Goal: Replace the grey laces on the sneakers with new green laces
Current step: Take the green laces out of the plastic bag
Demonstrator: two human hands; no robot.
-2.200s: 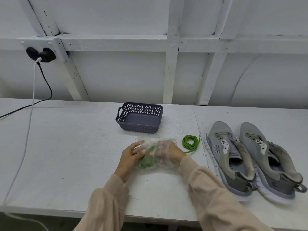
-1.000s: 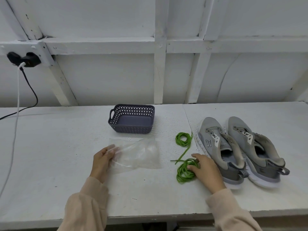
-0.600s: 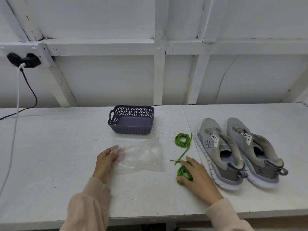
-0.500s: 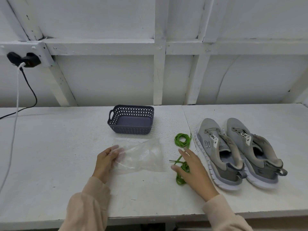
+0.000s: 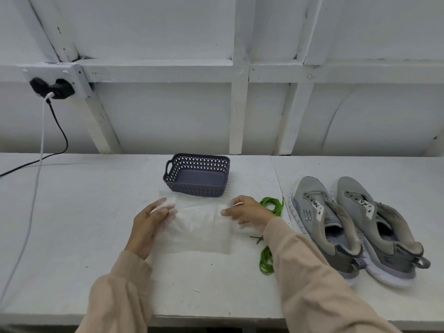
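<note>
Before the basket [image 5: 195, 190] lies a plastic bag [image 5: 199, 230] — green laces [image 5: 272, 206] outside.

Long, loose beige sleeves [image 5: 312, 272] cover both arms.

No lettering, number or brand is reading legibly anywhere in view. The left-hand sneaker [image 5: 312, 188] is showing a dark emblem [image 5: 307, 214] on its side and a white tongue tag [image 5: 317, 205] with dark marks, both too small to decipher. The right-hand sneaker [image 5: 353, 188] is carrying a similar tag [image 5: 365, 203], equally unreadable.
</note>
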